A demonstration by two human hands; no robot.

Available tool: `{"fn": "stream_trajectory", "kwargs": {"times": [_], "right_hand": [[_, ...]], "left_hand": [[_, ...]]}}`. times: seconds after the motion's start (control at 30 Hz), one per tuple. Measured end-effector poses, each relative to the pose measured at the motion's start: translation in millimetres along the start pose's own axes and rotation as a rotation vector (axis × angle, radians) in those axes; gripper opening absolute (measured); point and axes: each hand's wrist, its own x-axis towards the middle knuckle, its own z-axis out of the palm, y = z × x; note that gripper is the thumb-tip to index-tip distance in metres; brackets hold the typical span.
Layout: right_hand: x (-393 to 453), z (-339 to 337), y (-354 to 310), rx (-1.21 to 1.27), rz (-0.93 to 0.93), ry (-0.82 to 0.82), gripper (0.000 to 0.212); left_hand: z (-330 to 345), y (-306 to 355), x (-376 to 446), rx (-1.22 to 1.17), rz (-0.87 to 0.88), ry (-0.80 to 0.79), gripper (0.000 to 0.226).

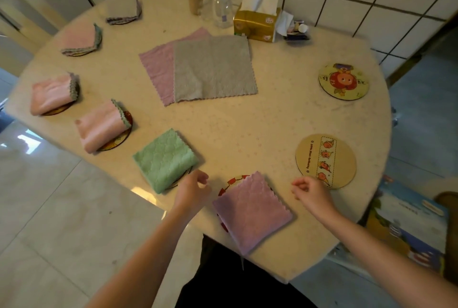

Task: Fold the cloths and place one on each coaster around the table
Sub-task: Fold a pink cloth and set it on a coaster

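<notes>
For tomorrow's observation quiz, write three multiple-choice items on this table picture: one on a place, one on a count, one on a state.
1. Where does the grey unfolded cloth lie?
A. On a bare coaster
B. Mid-table, overlapping a purple unfolded cloth
C. On the floor

2. How many coasters have no cloth?
A. Two
B. Four
C. None

3. How are the hands?
A. Both gripping a cloth
B. One pressing the tissue box
C. Both holding nothing

Key: 1 B, it covers the purple one's right part at the table's middle. 2 A, only the far bare coaster and near bare coaster are uncovered. 3 C, the left hand and right hand sit either side of the folded purple cloth, apart from it.
</notes>
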Motion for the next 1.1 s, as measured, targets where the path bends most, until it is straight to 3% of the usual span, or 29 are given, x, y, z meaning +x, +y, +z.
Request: {"fn": "stream_trajectory", "kwargs": {"times": [0.27,0.57,0.73,1.0,1.1], "right_hand": [[84,10,-93,-0.175,-0.25,0.067,0.011],[194,61,-198,-0.35,-0.386,0.111,0.018],[215,89,-223,-0.453,-0.449,0.062,0.023],[240,108,-238,-0.556,-0.444,0.022,0.031],[246,110,-241,-0.582,-0.423,0.025,0.036]], "left_hand": [[-49,45,91,0.207,0.303,-0.031,0.028],[-106,62,230,0.484,0.503,-0.037,0.034],[-105,66,266,0.573,0.634,-0.042,0.039],[-108,58,300,0.528,0.767,-0.028,0.029],[-113,63,303,0.484,0.734,-0.052,0.024]]}}
